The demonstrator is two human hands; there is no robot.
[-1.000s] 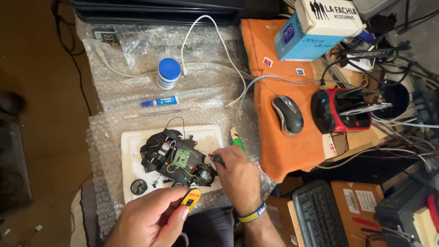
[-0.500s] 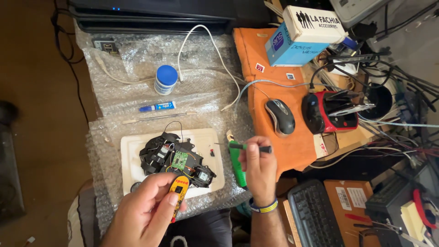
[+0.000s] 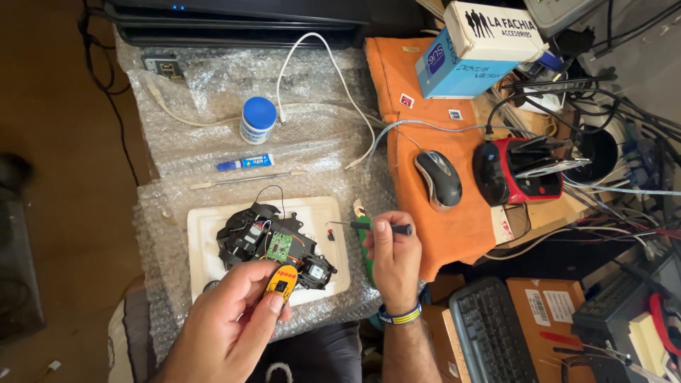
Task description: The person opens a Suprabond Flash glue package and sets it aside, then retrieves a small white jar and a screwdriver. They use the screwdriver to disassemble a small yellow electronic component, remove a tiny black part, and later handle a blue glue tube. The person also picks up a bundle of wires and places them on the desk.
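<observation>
Currently:
Left hand (image 3: 227, 319): my fingers pinch the yellow part (image 3: 281, 282).
Right hand (image 3: 392, 255): I grip the screwdriver (image 3: 372, 226) above the tray (image 3: 333, 241).

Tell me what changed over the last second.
The right hand lifted off the opened black gadget on the white tray and moved right, now holding a thin screwdriver level. The left hand kept its grip on the small yellow part.

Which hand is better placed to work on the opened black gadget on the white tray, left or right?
Probably the right hand: it holds the thin screwdriver, tip toward the black gadget on the white tray. The left hand is occupied with a small yellow piece.
</observation>
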